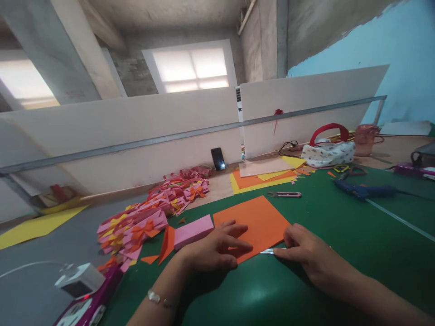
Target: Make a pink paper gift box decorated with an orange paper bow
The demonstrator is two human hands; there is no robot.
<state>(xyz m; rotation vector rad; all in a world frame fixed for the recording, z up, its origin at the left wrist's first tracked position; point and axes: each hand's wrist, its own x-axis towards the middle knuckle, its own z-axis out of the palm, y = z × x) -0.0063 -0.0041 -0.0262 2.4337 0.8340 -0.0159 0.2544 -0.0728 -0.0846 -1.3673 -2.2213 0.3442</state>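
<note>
**Orange sheet pinned flat, blade at its near edge**

At the far left a yellow sheet (37,225) lies on the grey part of the bench (340,226), and near it, at the front, a white-and-magenta device (84,294) sits by the edge. Next comes a heap of pink paper boxes with orange bows (152,213), then a single pink box (193,230) just beside the left hand (217,249).

That left hand lies open, fingers spread and pressing down on the near left part of the orange sheet (258,219), which rests flat on the green mat in the middle of the bench. The right hand (306,251) is closed around a small metal blade (270,251), its tip touching the sheet's near edge.

The sheet looks like thin card: light, easily creased, and liable to slide on the smooth mat, so I judge it best held by flat pressure close to the cut line rather than pinched at a corner.

Farther right lie a utility knife (284,194), a stack of orange and yellow sheets (261,181), a blue glue gun (363,191) and a patterned bag (328,151).
</note>
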